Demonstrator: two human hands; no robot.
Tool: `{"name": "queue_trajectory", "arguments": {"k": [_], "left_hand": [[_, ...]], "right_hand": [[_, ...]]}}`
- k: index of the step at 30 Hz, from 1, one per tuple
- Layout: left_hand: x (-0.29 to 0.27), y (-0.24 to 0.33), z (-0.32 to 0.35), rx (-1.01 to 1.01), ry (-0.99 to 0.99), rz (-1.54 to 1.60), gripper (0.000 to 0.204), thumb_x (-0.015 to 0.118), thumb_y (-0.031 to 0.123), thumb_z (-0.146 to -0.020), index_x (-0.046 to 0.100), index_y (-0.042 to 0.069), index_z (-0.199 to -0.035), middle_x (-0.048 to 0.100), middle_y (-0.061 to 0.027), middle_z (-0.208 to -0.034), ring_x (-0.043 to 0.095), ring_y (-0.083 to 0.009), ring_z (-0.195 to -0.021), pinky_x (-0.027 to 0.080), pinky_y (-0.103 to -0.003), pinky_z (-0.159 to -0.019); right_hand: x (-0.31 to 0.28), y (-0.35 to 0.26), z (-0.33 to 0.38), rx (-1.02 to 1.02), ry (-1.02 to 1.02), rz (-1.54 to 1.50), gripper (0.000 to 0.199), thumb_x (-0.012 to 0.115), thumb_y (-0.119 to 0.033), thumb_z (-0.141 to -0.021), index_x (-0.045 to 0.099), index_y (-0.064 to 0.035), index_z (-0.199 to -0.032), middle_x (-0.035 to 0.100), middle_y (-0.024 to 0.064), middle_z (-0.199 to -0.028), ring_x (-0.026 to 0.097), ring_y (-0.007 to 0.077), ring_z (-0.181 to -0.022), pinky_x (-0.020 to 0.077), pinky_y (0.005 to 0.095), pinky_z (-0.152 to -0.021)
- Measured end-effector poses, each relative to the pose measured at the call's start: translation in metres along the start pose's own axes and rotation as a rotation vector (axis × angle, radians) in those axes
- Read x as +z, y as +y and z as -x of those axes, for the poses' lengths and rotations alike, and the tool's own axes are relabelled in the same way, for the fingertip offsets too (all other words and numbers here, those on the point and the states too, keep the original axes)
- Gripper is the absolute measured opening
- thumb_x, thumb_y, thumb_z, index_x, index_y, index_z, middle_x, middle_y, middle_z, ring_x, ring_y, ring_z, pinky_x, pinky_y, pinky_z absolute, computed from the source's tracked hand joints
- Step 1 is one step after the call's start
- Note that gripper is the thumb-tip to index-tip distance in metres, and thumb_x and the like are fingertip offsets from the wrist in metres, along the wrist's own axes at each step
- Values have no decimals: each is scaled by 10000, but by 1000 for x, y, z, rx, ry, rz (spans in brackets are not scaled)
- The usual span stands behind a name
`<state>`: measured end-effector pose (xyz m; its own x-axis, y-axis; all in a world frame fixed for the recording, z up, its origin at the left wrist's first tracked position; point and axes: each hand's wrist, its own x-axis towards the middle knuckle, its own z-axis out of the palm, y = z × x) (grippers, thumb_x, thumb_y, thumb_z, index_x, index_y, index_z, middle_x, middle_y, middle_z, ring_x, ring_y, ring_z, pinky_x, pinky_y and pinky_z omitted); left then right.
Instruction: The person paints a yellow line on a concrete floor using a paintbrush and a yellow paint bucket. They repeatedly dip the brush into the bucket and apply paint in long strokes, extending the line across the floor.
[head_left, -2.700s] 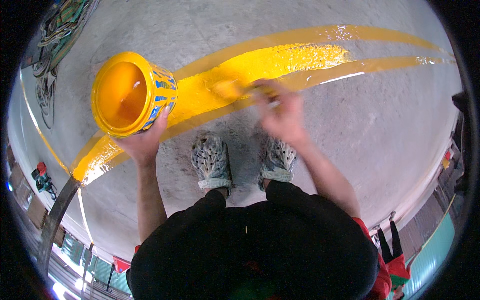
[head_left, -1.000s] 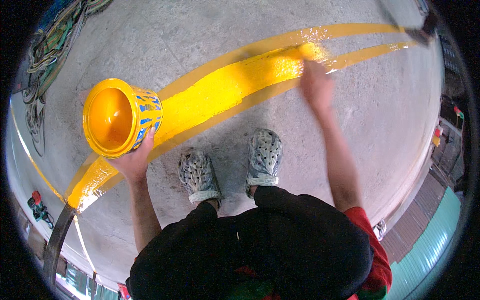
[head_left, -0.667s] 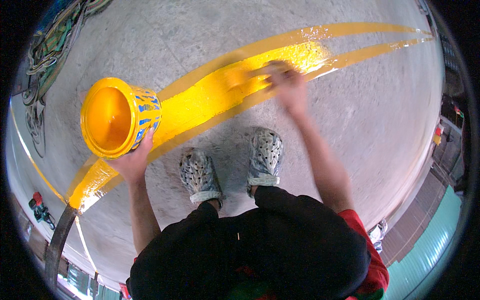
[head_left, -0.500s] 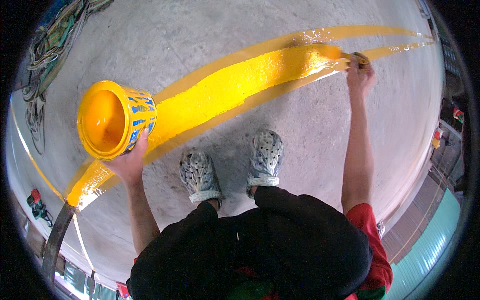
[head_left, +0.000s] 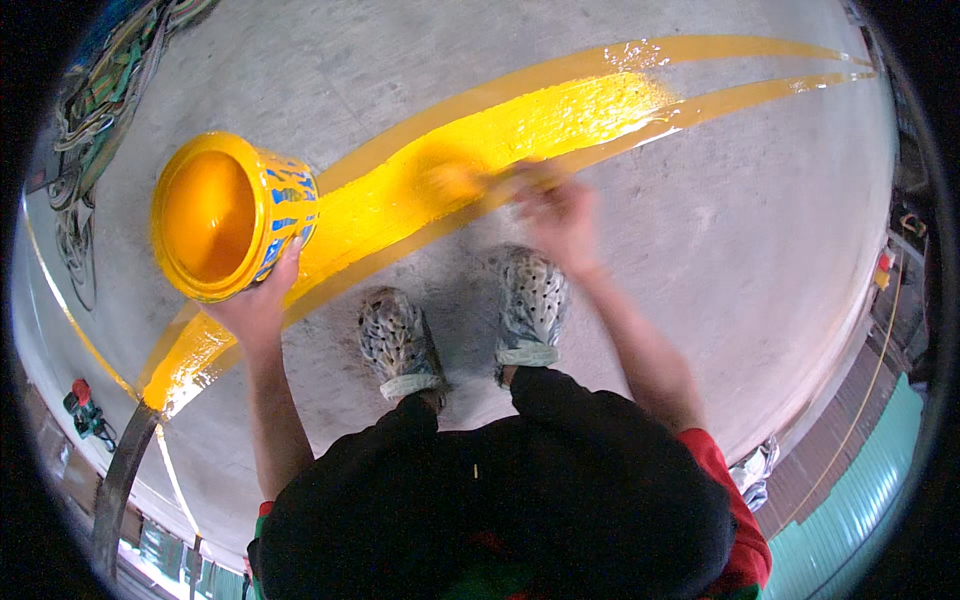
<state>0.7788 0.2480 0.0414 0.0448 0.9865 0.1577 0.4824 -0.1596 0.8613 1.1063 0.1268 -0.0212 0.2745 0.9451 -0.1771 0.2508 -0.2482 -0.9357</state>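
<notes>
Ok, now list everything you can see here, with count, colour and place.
Bucket: one, yellow with blue marks, left of centre
Paint: one pool, orange-yellow, inside bucket
Brush: one, blurred, yellow-headed, centre
Stripe: one, bright yellow, across middle
Bands: two, darker yellow, along stripe's edges
Straps: one heap, green and grey, upper left
Device: one, red and green, left edge
Panels: uncounted, teal and brown, lower right
Floor: one, grey, throughout
Rim clutter: too small to tell
Shoes: two, mottled grey-white, below stripe
Left hand: one, bare, holding bucket
Right hand: one, bare, holding brush
</notes>
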Motion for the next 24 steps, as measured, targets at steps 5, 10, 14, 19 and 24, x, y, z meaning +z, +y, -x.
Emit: {"name": "queue_trajectory", "arguments": {"k": [5, 10, 14, 19, 24], "left_hand": [[-9, -11, -8, 92, -60, -161, 785, 895, 130, -600, 472, -20, -1244, 622, -114, -1147, 618, -192, -1033, 494, -348, -917], [-8, -10, -11, 75, -27, -56, 905, 903, 134, -586, 393, -9, -1319, 568, -133, -1230, 588, -211, -1097, 454, -372, -979], [-2, -8, -17, 93, -58, 21, 816, 852, 32, -626, 409, -19, -1309, 582, -144, -1219, 614, -215, -1062, 498, -370, -935], [8, -16, -20, 24, -94, 105, 1079, 912, 145, -567, 236, 21, -1398, 428, -147, -1371, 472, -260, -1253, 350, -407, -1076], [16, -14, -13, 40, -179, 6, 1177, 937, 190, -531, 170, 39, -1411, 393, -158, -1388, 440, -281, -1282, 332, -422, -1086]], "right_hand": [[-155, 33, -50, -109, 571, 589, 212, 589, -52, -891, 640, -18, -1094, 703, 131, -923, 675, 216, -728, 528, 316, -616], [-102, 5, -67, -11, 281, 1184, 249, 567, -45, -843, 616, -78, -1085, 658, 142, -931, 646, 342, -789, 536, 419, -667], [29, -23, -10, -523, -129, 625, 226, 615, -17, -817, 627, -28, -1042, 668, 141, -894, 673, 266, -810, 554, 366, -677], [-12, -6, -34, 63, 33, -71, 216, 587, -5, -878, 628, -14, -1090, 681, 82, -882, 668, 182, -738, 554, 324, -640], [-173, 16, -68, 173, 660, 498, 175, 623, -98, -908, 652, 20, -1034, 690, 89, -828, 653, 131, -698, 555, 275, -603]]}}
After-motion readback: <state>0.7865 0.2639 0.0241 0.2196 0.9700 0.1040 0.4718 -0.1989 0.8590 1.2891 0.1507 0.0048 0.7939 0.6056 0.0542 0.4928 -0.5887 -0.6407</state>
